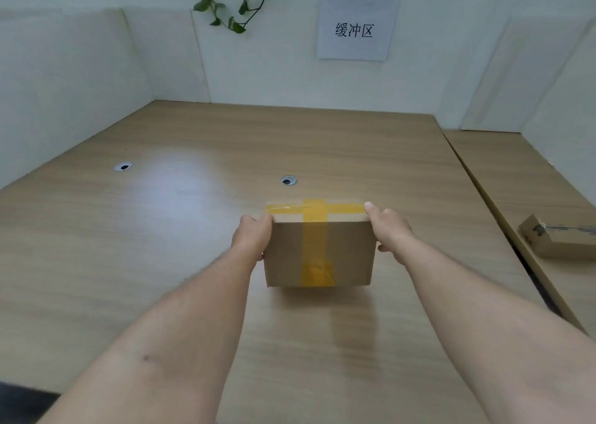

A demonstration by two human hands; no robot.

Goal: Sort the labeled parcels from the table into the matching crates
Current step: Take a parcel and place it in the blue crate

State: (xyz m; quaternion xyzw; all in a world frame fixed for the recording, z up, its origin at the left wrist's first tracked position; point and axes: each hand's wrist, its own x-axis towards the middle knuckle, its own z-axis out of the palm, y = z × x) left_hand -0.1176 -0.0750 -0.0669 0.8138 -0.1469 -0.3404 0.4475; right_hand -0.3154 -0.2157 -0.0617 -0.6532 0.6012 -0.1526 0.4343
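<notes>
Cardboard parcel [319,252], yellow-taped, sealed, gripped by fingers [370,209] of left hand [251,236] and right hand [392,226].

**Cardboard, Tape and Wood Grain**

The brown cardboard parcel [287,255] looks matt and smooth, crossed by glossy yellow plastic tape [314,239]. The light wood-grain table top [161,230] is smooth, with a soft sheen where light falls. The white partition panels [80,68] look matt, and the white paper sign [356,46] dull.

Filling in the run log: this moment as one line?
left hand: holds box left side | right hand: holds box right side | box: yellow-taped, over table | second box: on right desk
</notes>
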